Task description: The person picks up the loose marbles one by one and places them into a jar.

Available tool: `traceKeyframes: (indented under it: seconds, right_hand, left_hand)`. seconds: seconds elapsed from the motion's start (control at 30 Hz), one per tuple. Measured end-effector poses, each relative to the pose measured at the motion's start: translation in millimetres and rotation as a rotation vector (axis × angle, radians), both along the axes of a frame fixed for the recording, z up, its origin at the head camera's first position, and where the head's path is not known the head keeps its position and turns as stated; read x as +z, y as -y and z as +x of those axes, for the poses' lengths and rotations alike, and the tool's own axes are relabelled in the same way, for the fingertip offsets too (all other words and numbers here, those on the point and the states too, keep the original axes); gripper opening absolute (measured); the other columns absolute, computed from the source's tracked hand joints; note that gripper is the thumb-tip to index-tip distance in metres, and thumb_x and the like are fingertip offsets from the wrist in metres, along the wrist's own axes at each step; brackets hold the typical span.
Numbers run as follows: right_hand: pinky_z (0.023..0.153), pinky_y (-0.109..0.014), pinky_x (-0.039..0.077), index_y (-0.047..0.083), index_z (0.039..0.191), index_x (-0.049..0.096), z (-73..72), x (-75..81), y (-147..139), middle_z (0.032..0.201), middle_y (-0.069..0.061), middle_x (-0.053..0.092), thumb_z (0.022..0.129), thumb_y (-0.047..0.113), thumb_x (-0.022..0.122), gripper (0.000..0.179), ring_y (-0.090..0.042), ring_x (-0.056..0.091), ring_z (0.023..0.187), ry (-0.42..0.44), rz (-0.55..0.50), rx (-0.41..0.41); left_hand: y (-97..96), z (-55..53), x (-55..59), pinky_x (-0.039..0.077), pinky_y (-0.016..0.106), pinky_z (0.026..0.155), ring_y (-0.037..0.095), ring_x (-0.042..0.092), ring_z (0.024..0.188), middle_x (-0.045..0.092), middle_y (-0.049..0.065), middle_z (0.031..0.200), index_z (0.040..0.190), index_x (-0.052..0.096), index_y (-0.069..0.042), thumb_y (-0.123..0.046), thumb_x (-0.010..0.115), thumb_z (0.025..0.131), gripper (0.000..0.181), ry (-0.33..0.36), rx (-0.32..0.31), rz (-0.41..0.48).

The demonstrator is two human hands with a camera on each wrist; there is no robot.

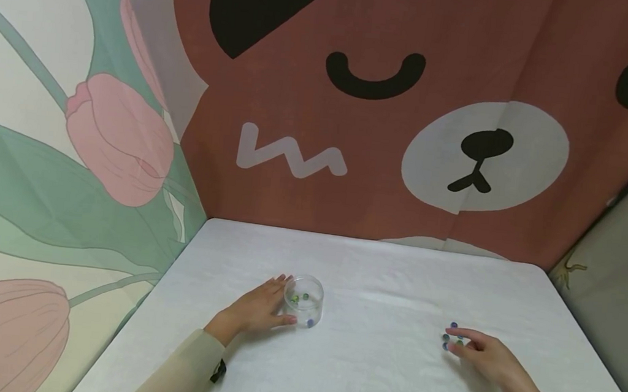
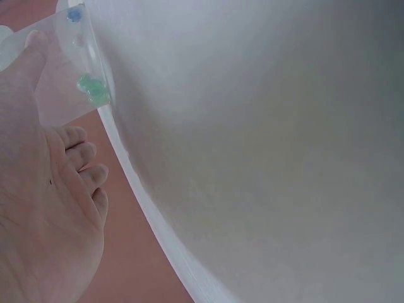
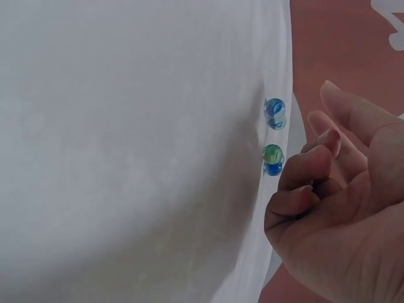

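A clear round plastic container [image 1: 316,308] stands upright on the white table, with several green and blue marbles [image 1: 306,296] inside. My left hand [image 1: 255,307] holds it from its left side, the thumb at the front and the fingers at the back. In the left wrist view the thumb lies along the container's wall [image 2: 60,88]. To the right, several loose glass marbles [image 1: 445,338] lie close together on the cloth. My right hand [image 1: 486,356] is just beside them, thumb and index finger apart around the group, with nothing visibly held; its other fingers [image 3: 306,161] are bent.
White cloth [image 1: 367,360] covers the table, with a wide stretch of it between the two hands. Behind the table hangs a brown bear-print curtain [image 1: 368,206]. A tulip-print curtain [image 1: 119,144] borders the left side.
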State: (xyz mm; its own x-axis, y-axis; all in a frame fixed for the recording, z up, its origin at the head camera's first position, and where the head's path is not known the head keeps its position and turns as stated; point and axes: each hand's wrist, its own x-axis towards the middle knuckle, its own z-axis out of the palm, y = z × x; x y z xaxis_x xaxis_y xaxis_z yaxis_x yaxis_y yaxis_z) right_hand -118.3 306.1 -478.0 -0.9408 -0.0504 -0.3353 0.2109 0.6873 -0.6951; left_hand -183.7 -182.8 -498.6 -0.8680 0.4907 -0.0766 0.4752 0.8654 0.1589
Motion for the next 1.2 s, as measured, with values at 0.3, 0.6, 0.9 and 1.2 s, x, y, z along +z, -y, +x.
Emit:
traceKeyframes:
  seconds: [0.3, 0.6, 0.9, 1.2]
  right_hand:
    - [0.056, -0.024, 0.035, 0.018, 0.123, 0.062, -1.1, -6.3, 1.0, 0.076, -0.001, 0.048, 0.081, 0.05, 0.066, 0.053, -0.014, 0.043, 0.07, 0.016, 0.018, -0.002]
    - [0.069, -0.027, 0.043, 0.018, 0.122, 0.063, -4.4, -10.4, -1.0, 0.104, -0.004, 0.062, 0.081, 0.052, 0.064, 0.053, -0.016, 0.049, 0.088, 0.026, 0.065, 0.028]
    - [0.056, -0.024, 0.033, 0.019, 0.119, 0.065, -4.1, -15.6, 1.9, 0.074, 0.0, 0.05, 0.08, 0.044, 0.069, 0.047, -0.013, 0.042, 0.068, -0.062, 0.106, 0.007]
    - [0.057, -0.026, 0.034, 0.019, 0.112, 0.068, -5.7, -19.2, 4.8, 0.075, -0.001, 0.051, 0.081, 0.037, 0.071, 0.036, -0.015, 0.044, 0.068, -0.101, 0.155, 0.0]
  left_hand:
    - [0.2, -0.8, -1.6, 0.014, 0.035, 0.118, 0.018, 0.012, 0.144, 0.016, 0.002, 0.156, 0.151, 0.012, -0.012, -0.079, 0.033, 0.081, 0.099, -0.01, -0.005, -0.012]
    - [0.5, -1.9, -2.2, 0.013, 0.035, 0.118, 0.017, 0.01, 0.144, 0.015, 0.002, 0.156, 0.151, 0.01, -0.013, -0.079, 0.032, 0.08, 0.1, 0.004, 0.004, -0.01]
    - [0.1, -1.1, -0.6, 0.013, 0.035, 0.118, 0.018, 0.012, 0.144, 0.016, 0.002, 0.156, 0.151, 0.011, -0.012, -0.077, 0.035, 0.081, 0.099, 0.005, 0.0, 0.009]
    - [0.0, -0.8, -1.1, 0.014, 0.036, 0.118, 0.019, 0.013, 0.144, 0.016, 0.001, 0.156, 0.151, 0.011, -0.011, -0.076, 0.035, 0.082, 0.098, -0.004, -0.016, 0.011]
